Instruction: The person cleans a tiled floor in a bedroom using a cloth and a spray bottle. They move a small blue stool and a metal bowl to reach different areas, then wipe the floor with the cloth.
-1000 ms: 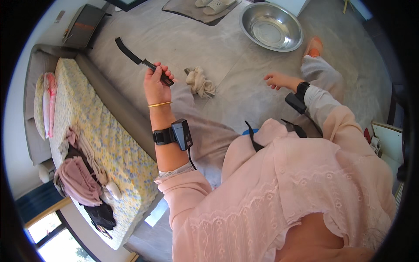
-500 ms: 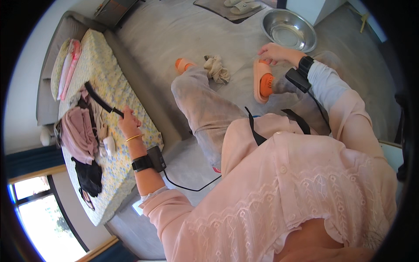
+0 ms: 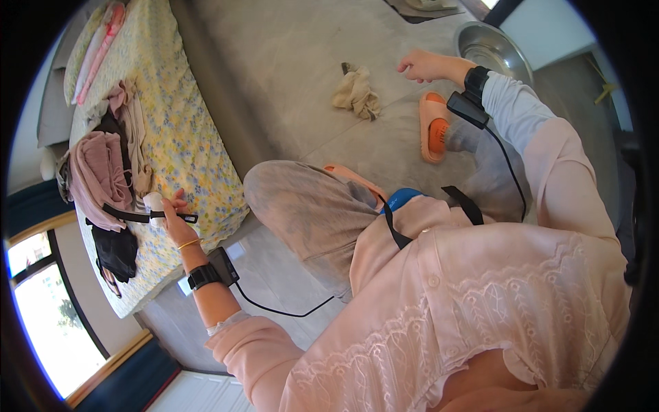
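- Our left hand (image 3: 178,231) is gripping a slim black tool (image 3: 130,217), its fingers wrapping around the handle.
- We are holding this tool over the flowered bed (image 3: 199,158), its curved end overlapping the folded pink clothes (image 3: 103,172) in view; we cannot tell whether it is touching them.
- A white object (image 3: 152,202) is showing just beside that hand.
- Our right hand (image 3: 431,66) is hanging above the floor (image 3: 288,89), fingers loosely bent, between a crumpled beige cloth (image 3: 357,93) and a metal basin (image 3: 511,62).
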`<act>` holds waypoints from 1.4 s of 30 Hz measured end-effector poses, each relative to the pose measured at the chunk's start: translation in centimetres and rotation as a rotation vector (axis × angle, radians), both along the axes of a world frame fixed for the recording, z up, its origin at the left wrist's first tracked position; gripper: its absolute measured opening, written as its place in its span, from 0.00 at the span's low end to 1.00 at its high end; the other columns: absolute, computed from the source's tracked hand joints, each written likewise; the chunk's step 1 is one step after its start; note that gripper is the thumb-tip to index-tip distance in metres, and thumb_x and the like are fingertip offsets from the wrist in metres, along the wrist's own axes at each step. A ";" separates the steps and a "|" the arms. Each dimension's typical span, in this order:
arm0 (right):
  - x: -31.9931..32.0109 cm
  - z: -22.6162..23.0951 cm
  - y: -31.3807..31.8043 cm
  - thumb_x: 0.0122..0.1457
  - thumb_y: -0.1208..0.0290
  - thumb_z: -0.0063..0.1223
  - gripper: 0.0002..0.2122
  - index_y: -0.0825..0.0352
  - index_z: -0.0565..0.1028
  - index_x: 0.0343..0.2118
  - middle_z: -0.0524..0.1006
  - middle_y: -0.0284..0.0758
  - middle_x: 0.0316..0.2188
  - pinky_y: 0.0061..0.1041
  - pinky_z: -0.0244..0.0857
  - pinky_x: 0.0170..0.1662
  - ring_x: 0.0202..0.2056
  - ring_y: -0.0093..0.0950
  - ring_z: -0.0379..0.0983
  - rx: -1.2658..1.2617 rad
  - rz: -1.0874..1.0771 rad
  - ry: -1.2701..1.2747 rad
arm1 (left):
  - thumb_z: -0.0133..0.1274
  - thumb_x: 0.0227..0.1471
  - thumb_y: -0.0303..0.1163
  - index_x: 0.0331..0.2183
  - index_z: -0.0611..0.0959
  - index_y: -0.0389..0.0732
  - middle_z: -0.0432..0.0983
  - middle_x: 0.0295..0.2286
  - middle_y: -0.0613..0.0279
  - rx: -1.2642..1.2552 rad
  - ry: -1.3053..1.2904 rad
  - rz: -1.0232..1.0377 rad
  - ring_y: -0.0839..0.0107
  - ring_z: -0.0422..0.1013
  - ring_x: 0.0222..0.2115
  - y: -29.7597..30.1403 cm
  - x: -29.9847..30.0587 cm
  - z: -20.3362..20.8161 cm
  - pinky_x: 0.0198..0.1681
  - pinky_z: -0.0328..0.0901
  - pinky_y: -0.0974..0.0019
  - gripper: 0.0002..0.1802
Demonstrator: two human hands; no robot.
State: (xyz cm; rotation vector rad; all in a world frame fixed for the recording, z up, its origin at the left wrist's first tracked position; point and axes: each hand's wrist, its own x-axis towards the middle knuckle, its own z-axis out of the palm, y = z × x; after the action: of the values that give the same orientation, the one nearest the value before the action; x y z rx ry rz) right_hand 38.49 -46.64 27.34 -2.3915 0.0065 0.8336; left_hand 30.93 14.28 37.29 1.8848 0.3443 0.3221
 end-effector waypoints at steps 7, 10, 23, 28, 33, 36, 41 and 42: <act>7.8 -10.5 3.8 0.48 0.69 0.54 0.26 0.62 0.64 0.53 0.69 0.45 0.45 0.38 0.63 0.45 0.45 0.41 0.66 -0.132 0.266 -0.237 | 0.37 0.57 0.42 0.22 0.77 0.32 0.71 0.46 0.55 0.287 0.036 -0.123 0.64 0.58 0.53 1.5 2.9 0.6 0.57 0.46 0.62 0.24; 9.4 -15.5 7.2 0.45 0.66 0.58 0.33 0.56 0.58 0.57 0.60 0.45 0.54 0.44 0.61 0.49 0.52 0.46 0.59 -0.140 0.338 -0.243 | 0.37 0.56 0.40 0.22 0.75 0.32 0.67 0.50 0.54 0.341 0.112 -0.089 0.62 0.52 0.56 1.5 3.4 0.2 0.59 0.44 0.61 0.23; 9.6 -29.7 10.5 0.40 0.69 0.62 0.31 0.49 0.65 0.51 0.57 0.39 0.55 0.45 0.59 0.50 0.53 0.52 0.54 -0.254 0.266 -0.473 | 0.44 0.50 0.32 0.15 0.65 0.35 0.61 0.54 0.50 0.971 0.058 -0.382 0.51 0.47 0.58 -0.7 7.1 -1.0 0.60 0.37 0.50 0.16; 12.0 -28.7 7.8 0.42 0.75 0.56 0.21 0.57 0.71 0.43 0.67 0.41 0.45 0.38 0.61 0.48 0.47 0.45 0.62 -0.002 0.177 -0.327 | 0.44 0.49 0.32 0.18 0.66 0.37 0.66 0.50 0.50 1.088 0.050 -0.494 0.50 0.51 0.56 -1.5 7.7 -0.6 0.59 0.39 0.48 0.13; 0.4 -25.0 5.8 0.44 0.76 0.53 0.20 0.61 0.69 0.44 0.65 0.43 0.46 0.40 0.60 0.48 0.47 0.46 0.61 -0.068 0.488 -0.158 | 0.45 0.47 0.29 0.19 0.65 0.38 0.73 0.44 0.53 1.210 0.037 -0.663 0.48 0.53 0.55 -1.9 8.2 -0.3 0.58 0.42 0.47 0.10; -5.7 -25.2 6.2 0.46 0.75 0.50 0.24 0.58 0.65 0.50 0.58 0.43 0.54 0.47 0.54 0.52 0.54 0.50 0.53 -0.213 0.719 -0.233 | 0.45 0.45 0.27 0.20 0.67 0.37 0.73 0.44 0.56 1.214 0.079 -0.663 0.47 0.52 0.56 -2.0 8.2 -0.3 0.57 0.43 0.47 0.07; -6.4 -26.6 6.9 0.49 0.74 0.49 0.28 0.53 0.60 0.56 0.48 0.40 0.60 0.55 0.46 0.55 0.60 0.51 0.42 -0.283 0.730 -0.269 | 0.44 0.46 0.27 0.26 0.70 0.35 0.72 0.45 0.58 1.193 0.141 -0.597 0.48 0.50 0.56 -2.1 8.1 -0.7 0.58 0.42 0.50 0.05; -5.4 -26.8 7.1 0.49 0.74 0.49 0.28 0.53 0.60 0.56 0.48 0.39 0.61 0.55 0.46 0.55 0.60 0.51 0.42 -0.260 0.711 -0.258 | 0.44 0.46 0.28 0.26 0.70 0.35 0.72 0.45 0.58 1.174 0.170 -0.560 0.49 0.50 0.57 -2.2 8.0 -0.7 0.58 0.42 0.50 0.05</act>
State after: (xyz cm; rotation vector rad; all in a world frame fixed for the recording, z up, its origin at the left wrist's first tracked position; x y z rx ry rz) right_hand 33.08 -39.53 0.55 -2.7591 -0.9337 0.8495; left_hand 38.90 12.09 36.60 3.0501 -0.3770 -0.0669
